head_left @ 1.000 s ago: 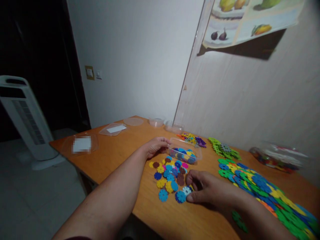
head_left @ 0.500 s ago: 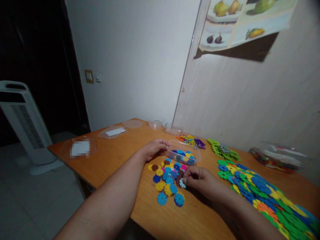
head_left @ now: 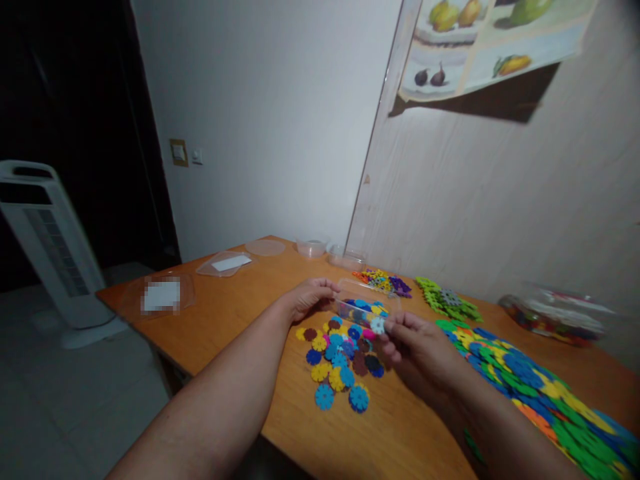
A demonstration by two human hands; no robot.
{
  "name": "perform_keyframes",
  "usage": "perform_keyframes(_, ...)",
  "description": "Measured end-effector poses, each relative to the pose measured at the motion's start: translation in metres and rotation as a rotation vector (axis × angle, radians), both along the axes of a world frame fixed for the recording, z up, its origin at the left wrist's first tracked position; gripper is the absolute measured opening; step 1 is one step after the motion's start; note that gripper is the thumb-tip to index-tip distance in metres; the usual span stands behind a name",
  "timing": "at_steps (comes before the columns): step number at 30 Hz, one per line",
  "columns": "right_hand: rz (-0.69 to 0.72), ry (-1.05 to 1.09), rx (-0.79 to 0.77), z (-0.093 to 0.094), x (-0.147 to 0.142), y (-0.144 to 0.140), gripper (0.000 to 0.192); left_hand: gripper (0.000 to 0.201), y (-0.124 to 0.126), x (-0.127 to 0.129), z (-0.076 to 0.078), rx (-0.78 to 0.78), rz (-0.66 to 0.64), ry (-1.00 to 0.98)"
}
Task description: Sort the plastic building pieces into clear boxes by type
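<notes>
A clear plastic box [head_left: 369,291] holds several blue and yellow flower-shaped discs. My left hand [head_left: 313,298] is closed on the left edge of this box. Between the thumb and finger of my right hand [head_left: 411,339] is a white flower-shaped disc [head_left: 377,325], raised by the box's near right corner. In front of the box lies a loose pile of flower-shaped discs [head_left: 339,359] in yellow, light blue, dark blue, brown and pink. Part of the box's near right side is hidden behind my right hand and the white disc.
A big heap of green, blue and yellow pieces [head_left: 530,373] covers the table's right side. Behind are lime-green pieces [head_left: 443,299], small mixed pieces [head_left: 383,280], a filled bag [head_left: 560,317] and clear tubs [head_left: 311,248]. Clear lids [head_left: 265,248] lie at the left.
My right hand has lifted the white disc from the pile and carried it up toward the box, uncovering dark discs beneath. My left hand stays at the box.
</notes>
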State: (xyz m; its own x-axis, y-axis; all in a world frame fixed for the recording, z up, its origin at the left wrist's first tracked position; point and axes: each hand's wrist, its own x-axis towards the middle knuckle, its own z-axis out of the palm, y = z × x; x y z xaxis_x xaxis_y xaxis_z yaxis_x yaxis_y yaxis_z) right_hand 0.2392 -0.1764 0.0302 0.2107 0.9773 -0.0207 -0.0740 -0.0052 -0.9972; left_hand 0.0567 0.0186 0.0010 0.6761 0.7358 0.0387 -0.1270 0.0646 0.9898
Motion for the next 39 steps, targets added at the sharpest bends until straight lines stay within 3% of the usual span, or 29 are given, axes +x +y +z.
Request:
perform_keyframes(3, -0.095, 0.024, 0.068, 0.011, 0.002, 0.000, 0.037, 0.027, -0.002, 0.000, 0.001, 0.005, -0.001, -0.002)
perform_keyframes(5, -0.083, -0.056, 0.051, 0.007, 0.002, -0.001, 0.034, 0.027, -0.003, 0.000, 0.002, 0.010, 0.004, 0.002)
perform_keyframes(11, 0.212, -0.698, -0.040, -0.019, 0.001, -0.002, 0.015, 0.027, -0.004, -0.001, 0.002, 0.020, 0.020, 0.005)
perform_keyframes(13, 0.243, -0.821, -0.043, -0.023, 0.002, 0.001, 0.009, 0.027, -0.003, 0.000, 0.001, 0.017, 0.015, -0.002)
perform_keyframes(17, 0.194, -0.749, -0.003, -0.024, 0.002, 0.005, 0.015, 0.025, -0.002, -0.001, 0.001, 0.018, 0.010, -0.009)
perform_keyframes(22, -0.060, -0.251, 0.063, -0.001, -0.001, 0.002, 0.029, 0.025, -0.003, 0.000, 0.002, 0.005, 0.002, -0.017)
perform_keyframes(25, -0.123, -0.141, 0.071, 0.010, 0.001, -0.001, 0.036, 0.026, -0.004, 0.000, 0.003, -0.006, 0.001, -0.015)
perform_keyframes(28, -0.023, -0.298, -0.026, 0.002, 0.005, -0.003, 0.030, 0.027, -0.003, 0.000, 0.002, -0.003, 0.006, -0.011)
perform_keyframes(31, 0.166, -0.599, -0.113, -0.011, 0.007, -0.005, 0.023, 0.026, -0.002, 0.000, 0.001, 0.006, 0.011, -0.003)
perform_keyframes(34, 0.258, -0.848, -0.150, -0.014, 0.006, -0.007, 0.017, 0.026, -0.003, -0.001, 0.001, 0.006, 0.017, 0.004)
perform_keyframes(39, 0.312, -0.816, -0.126, -0.012, 0.004, -0.006, 0.017, 0.026, -0.004, -0.001, 0.002, 0.012, 0.016, 0.007)
